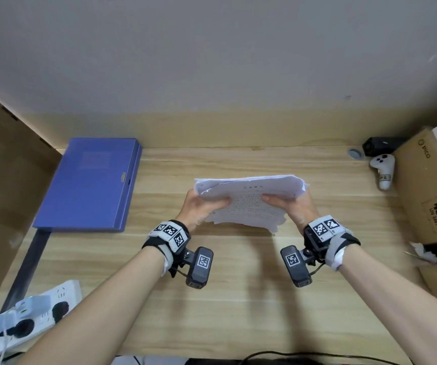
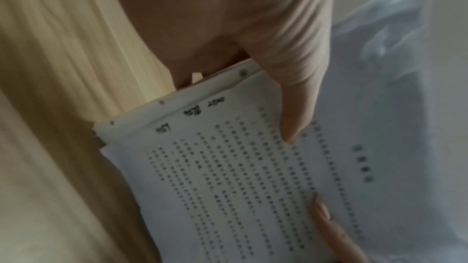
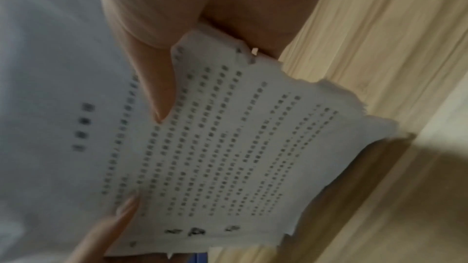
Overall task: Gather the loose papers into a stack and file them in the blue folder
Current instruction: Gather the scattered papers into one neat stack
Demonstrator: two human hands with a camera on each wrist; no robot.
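- Left hand (image 1: 199, 206), at centre-left of the head frame, pinches the left end of the paper stack (image 1: 249, 201), thumb on top of the printed sheet and fingers curled beneath; the left wrist view shows that thumb (image 2: 291, 107) pressed onto the rows of print.
- Blue folder (image 1: 91, 183) lies shut and flat on the surface (image 1: 238, 299) in the left-centre of the head frame, further left than the left hand and apart from it; its long axis runs from lower left toward the upper middle.
- Paper stack is held up over the surface at frame centre, long axis running left to right, edges ragged and not yet squared.
- Right hand (image 1: 291, 206), centre-right, pinches the stack's right end the same way, thumb on top.
- Judgement: the folder lies on the left hand's side, so the coming move goes leftward, and the left hand is the nearer one to open the cover while the right keeps the stack.
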